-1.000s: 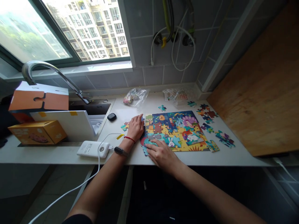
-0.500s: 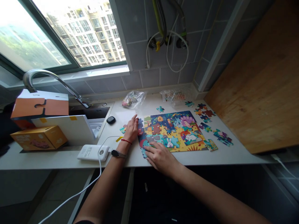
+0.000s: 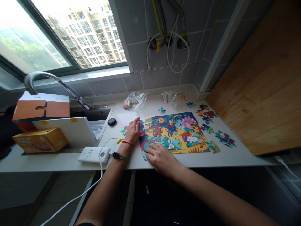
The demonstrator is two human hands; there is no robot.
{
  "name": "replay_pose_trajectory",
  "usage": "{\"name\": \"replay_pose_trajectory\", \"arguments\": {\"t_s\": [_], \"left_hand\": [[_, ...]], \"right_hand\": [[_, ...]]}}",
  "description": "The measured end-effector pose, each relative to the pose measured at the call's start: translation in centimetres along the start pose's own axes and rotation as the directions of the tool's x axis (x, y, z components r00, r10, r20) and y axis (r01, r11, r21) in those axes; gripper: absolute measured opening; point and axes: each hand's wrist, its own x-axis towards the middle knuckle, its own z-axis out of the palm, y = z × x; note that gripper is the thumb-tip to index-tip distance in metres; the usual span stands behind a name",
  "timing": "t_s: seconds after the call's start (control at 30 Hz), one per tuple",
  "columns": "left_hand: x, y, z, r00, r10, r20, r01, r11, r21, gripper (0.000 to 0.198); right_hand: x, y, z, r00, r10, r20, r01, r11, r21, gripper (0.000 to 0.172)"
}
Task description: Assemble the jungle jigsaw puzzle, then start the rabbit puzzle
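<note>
Two hands (image 3: 132,131) (image 3: 160,158) touch one jigsaw puzzle (image 3: 174,135).

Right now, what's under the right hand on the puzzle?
The right hand lies on the lower-left corner of the jigsaw puzzle. Blue-green pieces show beside the fingers; whatever is beneath the palm is covered.

the bare left forearm (image 3: 101,191) and right forearm (image 3: 211,185) reach forward and inward from below. the left hand (image 3: 133,131) stands tilted on its edge, fingers together, with a red cord (image 3: 127,143) and a black band (image 3: 119,155) around its wrist. the right hand (image 3: 161,158) lies palm down, fingers slightly spread and pointing left.
</note>
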Motion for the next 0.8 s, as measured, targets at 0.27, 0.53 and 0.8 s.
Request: {"name": "replay_pose_trajectory", "arguments": {"t_s": [0.27,0.53,0.8], "left_hand": [[0.0,0.3,-0.1,1.000,-0.014,-0.011,0.014,1.000,-0.005,0.052],[0.5,0.3,0.0,0.996,-0.078,-0.045,0.076,0.995,-0.060,0.048],[2.2,0.5,-0.1,0.994,-0.107,-0.017,0.106,0.994,-0.029,0.040]], "right_hand": [[0.6,-0.4,-0.4,0.999,0.036,0.010,-0.036,0.999,0.002,0.011],[0.1,-0.6,0.0,0.996,0.088,-0.028,-0.088,0.996,0.016,0.017],[-1.2,-1.2,1.8,0.965,0.157,-0.209,-0.152,0.988,0.039,0.022]]}}
